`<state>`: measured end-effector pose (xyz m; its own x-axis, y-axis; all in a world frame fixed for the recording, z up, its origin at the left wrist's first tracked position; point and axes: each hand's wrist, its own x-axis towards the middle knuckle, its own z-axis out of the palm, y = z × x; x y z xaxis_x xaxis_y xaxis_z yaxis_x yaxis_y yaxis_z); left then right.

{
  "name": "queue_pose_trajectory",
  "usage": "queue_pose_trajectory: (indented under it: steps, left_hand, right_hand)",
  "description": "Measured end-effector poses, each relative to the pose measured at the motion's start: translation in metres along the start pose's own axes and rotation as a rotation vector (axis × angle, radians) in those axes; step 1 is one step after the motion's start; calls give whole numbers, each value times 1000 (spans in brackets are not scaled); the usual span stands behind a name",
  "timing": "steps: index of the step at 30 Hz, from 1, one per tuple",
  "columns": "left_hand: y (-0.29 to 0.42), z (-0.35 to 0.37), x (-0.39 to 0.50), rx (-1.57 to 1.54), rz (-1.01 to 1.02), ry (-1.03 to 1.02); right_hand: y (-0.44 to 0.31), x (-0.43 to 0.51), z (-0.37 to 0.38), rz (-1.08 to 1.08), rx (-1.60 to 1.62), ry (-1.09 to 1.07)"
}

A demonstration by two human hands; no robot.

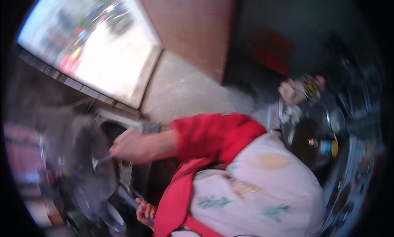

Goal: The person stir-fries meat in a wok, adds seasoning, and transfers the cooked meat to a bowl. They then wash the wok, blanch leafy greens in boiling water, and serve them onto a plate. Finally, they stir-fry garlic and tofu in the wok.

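Note:
At the left of the head view, my right hand (pixel 129 146) is closed around the thin handle of a metal utensil (pixel 101 161). It reaches out from a red sleeve (pixel 215 135). Lower down, my left hand (pixel 146 210) grips a bluish-grey handle (pixel 127 197). This handle runs up towards a large grey pan-like vessel (pixel 92 175), which the utensil's tip overlaps. Motion blur hides the vessel's contents and exact shape. Between both hands is a dark stove-like unit (pixel 123 126). My torso wears a white leaf-patterned garment (pixel 261 175).
A reddish-brown door (pixel 190 30) stands beside a bright doorway (pixel 110 61) with a raised sill. Concrete floor (pixel 184 89) lies beyond my arm. At right are a red chair (pixel 274 50), a bowl of greenish food (pixel 309 87), a dark round pan (pixel 304 141) and a yellow-lidded jar (pixel 330 148).

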<state>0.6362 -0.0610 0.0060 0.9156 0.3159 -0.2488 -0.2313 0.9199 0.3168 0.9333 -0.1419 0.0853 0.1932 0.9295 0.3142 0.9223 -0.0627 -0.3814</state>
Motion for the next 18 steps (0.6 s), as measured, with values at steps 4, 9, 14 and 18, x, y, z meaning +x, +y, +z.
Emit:
queue_pose_trajectory:
  steps: [4, 9, 14, 18]
  left_hand:
    - [1, 4, 23, -72, 21, 17]
    - [-13, 9, 37, 106, 88, 108]
    - [-20, 25, 43, 43, 152, 196]
    - [-29, 31, 42, 46, 160, 162]
  right_hand:
    - [12, -15, -26, -46, 47, 184]
    - [32, -23, -56, 76, 21, 133]
    - [49, -8, -73, 136, 85, 41]
    - [83, 3, -72, 122, 243, 80]
